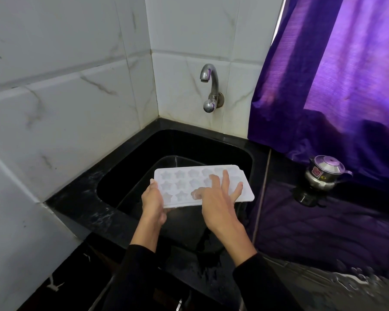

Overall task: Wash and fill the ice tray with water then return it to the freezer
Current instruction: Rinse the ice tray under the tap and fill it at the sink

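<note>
A white ice tray [184,180] with star-shaped cups is held level above the black sink [245,158]. My left hand [152,202] grips the tray's near left corner from the side and below. My right hand [220,198] lies flat on top of the tray, fingers spread over the right-hand cups. The steel tap [209,86] juts from the tiled wall behind the sink; no water runs from it.
A dark basin [166,160] sits inside the sink under the tray. A small steel pot with a lid [324,172] stands on the black counter [323,221] to the right. A purple curtain [346,75] hangs above it. White tiled walls close in on the left and behind.
</note>
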`<state>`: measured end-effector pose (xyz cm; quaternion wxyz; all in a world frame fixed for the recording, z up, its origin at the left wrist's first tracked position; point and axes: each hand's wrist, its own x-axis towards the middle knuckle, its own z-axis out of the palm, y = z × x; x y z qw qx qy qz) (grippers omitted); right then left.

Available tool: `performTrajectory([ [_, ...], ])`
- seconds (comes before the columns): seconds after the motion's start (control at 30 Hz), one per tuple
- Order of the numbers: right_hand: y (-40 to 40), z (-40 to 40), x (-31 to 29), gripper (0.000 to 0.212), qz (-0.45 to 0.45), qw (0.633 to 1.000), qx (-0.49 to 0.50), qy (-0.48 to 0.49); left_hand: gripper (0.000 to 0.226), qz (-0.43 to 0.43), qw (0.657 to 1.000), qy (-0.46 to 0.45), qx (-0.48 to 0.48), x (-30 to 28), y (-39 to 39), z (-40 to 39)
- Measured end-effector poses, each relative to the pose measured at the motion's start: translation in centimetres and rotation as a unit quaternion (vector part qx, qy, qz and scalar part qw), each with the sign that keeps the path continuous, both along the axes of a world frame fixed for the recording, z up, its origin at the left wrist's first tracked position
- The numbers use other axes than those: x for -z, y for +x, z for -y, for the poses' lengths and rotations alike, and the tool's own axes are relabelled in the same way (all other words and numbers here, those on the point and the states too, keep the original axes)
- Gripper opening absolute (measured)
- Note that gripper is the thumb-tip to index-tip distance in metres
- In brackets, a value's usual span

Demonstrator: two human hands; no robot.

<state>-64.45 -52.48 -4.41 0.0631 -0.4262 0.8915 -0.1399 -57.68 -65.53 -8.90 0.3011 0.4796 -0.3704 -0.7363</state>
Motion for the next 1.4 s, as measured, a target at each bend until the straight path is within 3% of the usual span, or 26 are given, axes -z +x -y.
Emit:
performTrajectory([
  [0.47, 0.2, 0.0, 0.0, 0.079, -0.015, 1.000, -0.010, 0.021, 0.034, 0.004, 1.000, -0.001, -0.006, 0.1, -0.2, 0.0],
  [0.63, 0.3, -0.1, 0.0, 0.063, -0.016, 1.000, -0.001, 0.018, 0.033, 0.005, 1.000, -0.003, -0.006, -0.1, -0.4, -0.3],
  [0.8, 0.0, -0.3, 0.0, 0.079, 0.001, 1.000, -0.011, 0.025, 0.033, 0.013, 1.000, -0.004, -0.004, 0.1, -0.4, -0.3],
  [0.93, 0.2, -0.3, -0.1, 0.060, 0.000, 1.000, 0.002, -0.018, 0.036, 0.021, 1.000, -0.006, 0.005, 0.2, -0.6, -0.4],
  [1.23, 1.2, 0.4, -0.2, 0.071, 0.004, 0.998, -0.058, -0.003, 0.036, 0.014, 1.000, -0.007, -0.001, -0.1, -1.0, -0.7],
  [1.4, 1.2, 0.7, -0.3, 0.065, -0.002, 0.998, -0.062, 0.019, 0.037, 0.014, 1.000, -0.009, 0.001, 0.2, -1.0, -0.7],
])
